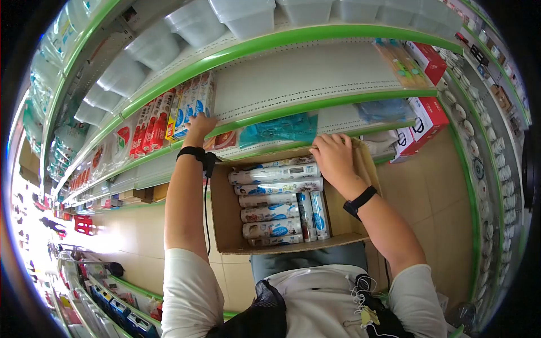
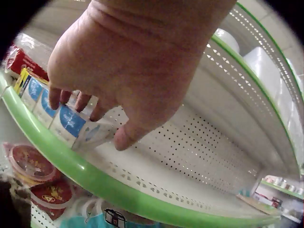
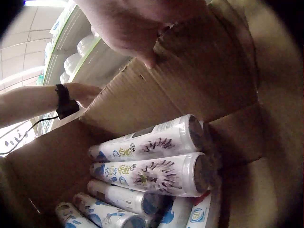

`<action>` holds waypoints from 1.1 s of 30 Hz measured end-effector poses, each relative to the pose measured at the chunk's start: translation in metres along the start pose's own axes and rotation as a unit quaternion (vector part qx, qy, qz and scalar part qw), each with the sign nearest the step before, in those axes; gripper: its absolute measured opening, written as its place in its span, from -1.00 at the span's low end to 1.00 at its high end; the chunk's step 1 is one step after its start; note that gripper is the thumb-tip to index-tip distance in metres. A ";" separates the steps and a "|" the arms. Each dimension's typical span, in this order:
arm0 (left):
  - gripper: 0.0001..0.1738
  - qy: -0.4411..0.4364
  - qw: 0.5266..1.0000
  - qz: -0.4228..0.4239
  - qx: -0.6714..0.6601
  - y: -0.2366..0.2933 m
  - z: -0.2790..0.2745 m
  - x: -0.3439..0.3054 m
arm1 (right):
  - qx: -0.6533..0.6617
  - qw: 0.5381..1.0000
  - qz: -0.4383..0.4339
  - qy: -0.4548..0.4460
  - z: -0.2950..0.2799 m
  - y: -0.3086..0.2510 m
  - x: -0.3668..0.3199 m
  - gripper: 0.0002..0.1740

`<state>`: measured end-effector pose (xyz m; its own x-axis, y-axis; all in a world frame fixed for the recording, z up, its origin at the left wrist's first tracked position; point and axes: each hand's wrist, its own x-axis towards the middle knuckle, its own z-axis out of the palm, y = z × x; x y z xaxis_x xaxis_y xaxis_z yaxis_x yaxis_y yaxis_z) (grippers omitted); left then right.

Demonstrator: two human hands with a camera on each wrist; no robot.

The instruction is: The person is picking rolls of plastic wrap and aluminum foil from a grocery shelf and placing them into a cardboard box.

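My left hand (image 1: 201, 125) reaches onto the middle shelf at the near end of white-and-blue wrapped rolls (image 1: 200, 100). In the left wrist view its fingers point down over the rolls' ends, and the thumb stands apart from them, beside the outermost roll (image 2: 70, 122). With my right hand (image 1: 337, 162) I grip the far rim of an open cardboard box (image 1: 221, 217), thumb on the inner side of the wall. Inside the box lie several wrapped rolls (image 3: 152, 173), most lying crosswise and two lengthwise on the right.
Red packaged rolls (image 1: 160, 121) stand left of the white-and-blue ones. Clear plastic tubs (image 1: 197, 25) line the upper shelf. Below are teal packages (image 1: 282, 130), and a red box (image 1: 422, 127) sits at the right end. Green edging (image 1: 270, 115) runs along the shelf front.
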<state>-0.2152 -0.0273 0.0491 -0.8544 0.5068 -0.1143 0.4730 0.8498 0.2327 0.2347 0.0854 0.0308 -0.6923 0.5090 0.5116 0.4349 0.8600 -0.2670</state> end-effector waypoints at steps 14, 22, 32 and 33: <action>0.05 0.068 0.995 0.072 0.008 0.001 -0.007 0.039 | 0.008 1.000 0.009 -0.002 0.002 0.004 0.003 -0.86; -0.37 -0.110 0.913 0.186 -0.346 0.027 -0.083 -0.068 | 0.020 0.999 -0.007 0.025 0.003 0.006 -0.004 -0.87; -0.50 -0.330 0.853 0.319 -0.249 -0.050 -0.165 -0.271 | 0.046 0.999 -0.011 0.022 -0.001 0.009 -0.017 -0.86; -0.51 -0.342 0.855 0.337 -0.197 -0.053 -0.164 -0.284 | 0.054 0.998 -0.014 0.024 -0.003 0.008 -0.019 -0.86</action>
<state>-0.0326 -0.2402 0.2282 -0.0275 0.9427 -0.3324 0.5848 0.2849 0.7595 0.2526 0.0827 0.0213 -0.6738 0.4841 0.5583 0.3487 0.8744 -0.3374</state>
